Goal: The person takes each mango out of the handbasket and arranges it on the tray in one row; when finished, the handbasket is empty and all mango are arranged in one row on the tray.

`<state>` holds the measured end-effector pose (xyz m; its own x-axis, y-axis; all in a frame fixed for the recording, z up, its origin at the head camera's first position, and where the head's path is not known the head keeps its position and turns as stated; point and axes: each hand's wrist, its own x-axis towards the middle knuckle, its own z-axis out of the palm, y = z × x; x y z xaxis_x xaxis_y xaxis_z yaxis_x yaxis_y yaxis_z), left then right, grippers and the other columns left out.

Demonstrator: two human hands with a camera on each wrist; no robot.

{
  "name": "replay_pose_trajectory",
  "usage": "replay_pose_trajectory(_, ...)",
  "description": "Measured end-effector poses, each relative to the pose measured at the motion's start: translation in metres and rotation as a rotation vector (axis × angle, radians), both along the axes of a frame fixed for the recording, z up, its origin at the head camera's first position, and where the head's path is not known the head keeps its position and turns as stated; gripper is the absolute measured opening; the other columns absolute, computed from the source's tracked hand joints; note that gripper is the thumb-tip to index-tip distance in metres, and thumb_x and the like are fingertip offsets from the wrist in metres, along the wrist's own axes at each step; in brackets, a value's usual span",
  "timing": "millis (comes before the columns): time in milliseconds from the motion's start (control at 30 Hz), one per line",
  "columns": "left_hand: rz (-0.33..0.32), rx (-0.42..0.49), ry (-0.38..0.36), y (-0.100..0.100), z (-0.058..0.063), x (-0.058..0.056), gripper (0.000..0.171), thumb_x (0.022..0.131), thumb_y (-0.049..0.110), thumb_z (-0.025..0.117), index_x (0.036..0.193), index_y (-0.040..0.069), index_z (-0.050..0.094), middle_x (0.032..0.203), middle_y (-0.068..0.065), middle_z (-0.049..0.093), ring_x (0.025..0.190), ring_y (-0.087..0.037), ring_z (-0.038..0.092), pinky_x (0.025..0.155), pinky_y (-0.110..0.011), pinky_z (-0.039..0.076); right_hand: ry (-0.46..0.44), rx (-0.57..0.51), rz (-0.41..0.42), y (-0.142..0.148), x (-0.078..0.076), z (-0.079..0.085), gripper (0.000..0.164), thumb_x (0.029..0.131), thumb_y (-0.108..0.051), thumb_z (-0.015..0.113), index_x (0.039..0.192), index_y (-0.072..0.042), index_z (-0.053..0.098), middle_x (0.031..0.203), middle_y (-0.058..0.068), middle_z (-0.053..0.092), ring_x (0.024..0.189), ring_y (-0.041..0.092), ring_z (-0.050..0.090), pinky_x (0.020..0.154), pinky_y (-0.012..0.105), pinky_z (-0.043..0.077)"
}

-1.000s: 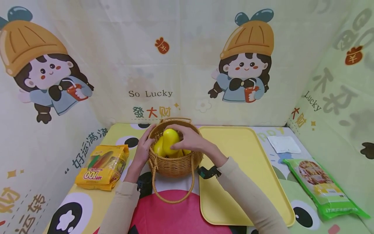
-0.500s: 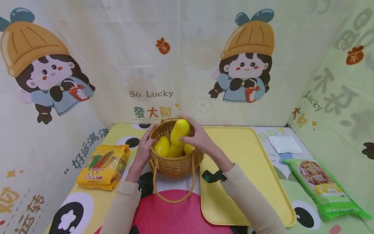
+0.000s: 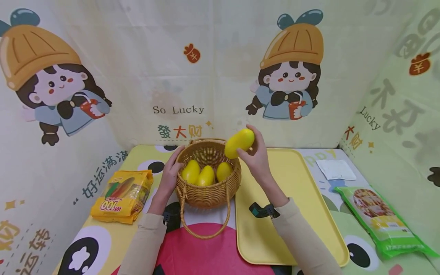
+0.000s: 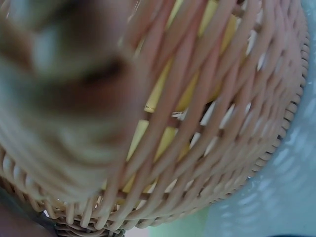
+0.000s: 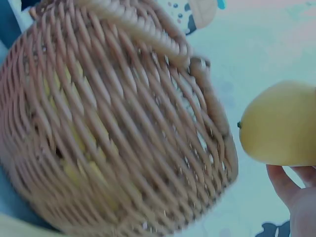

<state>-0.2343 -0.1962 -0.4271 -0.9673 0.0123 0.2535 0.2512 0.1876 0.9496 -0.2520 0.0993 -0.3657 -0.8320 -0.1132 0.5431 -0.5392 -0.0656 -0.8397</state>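
A yellow mango [image 3: 239, 143] is pinched between the thumb and fingers of my right hand [image 3: 258, 159], held up over the right rim of the wicker basket [image 3: 207, 196]. In the right wrist view that mango [image 5: 281, 123] appears beside the basket's woven wall [image 5: 123, 113], its small dark stem tip showing. My left hand [image 3: 167, 178] grips the basket's left rim, thumb over the edge. Inside the basket lie three more mangoes: a left one [image 3: 191, 172], a middle one [image 3: 206, 177] and a right one [image 3: 224, 171]. Yellow shows through the weave [image 4: 197, 113] in the left wrist view.
Right of the basket lies a yellow tray [image 3: 292, 229], under my right forearm. A yellow snack bag [image 3: 120, 196] is at the left; a green food bag [image 3: 381, 221] and a white packet [image 3: 335, 169] lie at the right. The basket's handle [image 3: 205, 237] hangs down in front.
My right hand has lifted one mango out of the basket, moving it up and to the right. The remaining mangoes have come into fuller view. The left hand stays on the rim.
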Motion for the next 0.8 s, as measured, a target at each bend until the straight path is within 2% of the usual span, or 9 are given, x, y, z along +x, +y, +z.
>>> replay_pose_trajectory(167, 0.018, -0.021, 0.025, 0.001, -0.002, 0.000, 0.061, 0.097, 0.009, 0.037, 0.153, 0.033, 0.037, 0.164, 0.005, 0.027, 0.150, -0.027, 0.030, 0.120, -0.055, 0.027, -0.009, 0.040, -0.088, 0.013, -0.007, -0.005, 0.068, 0.087, -0.002, 0.065, 0.148, -0.018, 0.040, 0.134, 0.005, 0.049, 0.111, 0.021, 0.054, 0.094, 0.022, 0.053)
replay_pose_trajectory(267, 0.021, -0.023, 0.040, 0.001, -0.002, 0.000, 0.061, 0.097, 0.009, 0.037, 0.152, 0.034, 0.038, 0.163, 0.006, 0.028, 0.149, -0.028, 0.031, 0.120, -0.056, 0.028, -0.047, 0.078, -0.124, 0.020, -0.011, -0.008, 0.069, 0.087, -0.003, 0.066, 0.149, -0.016, 0.039, 0.136, 0.008, 0.049, 0.112, 0.020, 0.053, 0.098, 0.028, 0.052)
replay_pose_trajectory(367, 0.014, -0.008, 0.039, 0.001, -0.002, 0.001, 0.060, 0.097, 0.009, 0.038, 0.153, 0.034, 0.037, 0.164, 0.005, 0.027, 0.149, -0.029, 0.030, 0.119, -0.057, 0.028, -0.093, 0.103, -0.154, 0.024, -0.007, -0.004, 0.069, 0.088, -0.004, 0.065, 0.150, -0.011, 0.037, 0.138, 0.013, 0.049, 0.112, 0.020, 0.052, 0.100, 0.032, 0.050)
replay_pose_trajectory(533, -0.001, 0.008, 0.030, 0.001, -0.002, 0.002, 0.061, 0.098, 0.006, 0.037, 0.155, 0.029, 0.035, 0.166, 0.000, 0.024, 0.150, -0.031, 0.029, 0.118, -0.058, 0.029, -0.172, 0.134, -0.180, 0.029, -0.003, -0.004, 0.067, 0.089, -0.006, 0.065, 0.149, -0.005, 0.038, 0.139, 0.018, 0.049, 0.115, 0.026, 0.053, 0.093, 0.028, 0.049)
replay_pose_trajectory(733, 0.010, 0.004, 0.030, 0.001, -0.002, 0.002, 0.061, 0.098, 0.008, 0.038, 0.154, 0.030, 0.036, 0.165, 0.001, 0.025, 0.150, -0.030, 0.029, 0.119, -0.057, 0.028, -0.240, 0.257, -0.261, 0.039, -0.035, -0.053, 0.065, 0.088, -0.023, 0.070, 0.147, -0.021, 0.043, 0.135, 0.010, 0.053, 0.110, 0.027, 0.053, 0.084, 0.033, 0.049)
replay_pose_trajectory(800, 0.013, 0.000, 0.026, 0.002, -0.002, 0.002, 0.060, 0.098, 0.009, 0.039, 0.153, 0.032, 0.036, 0.165, 0.004, 0.025, 0.150, -0.029, 0.029, 0.119, -0.057, 0.029, -0.263, 0.294, -0.282, 0.042, -0.042, -0.065, 0.066, 0.087, -0.026, 0.069, 0.147, -0.023, 0.043, 0.133, 0.008, 0.055, 0.108, 0.026, 0.053, 0.082, 0.033, 0.049)
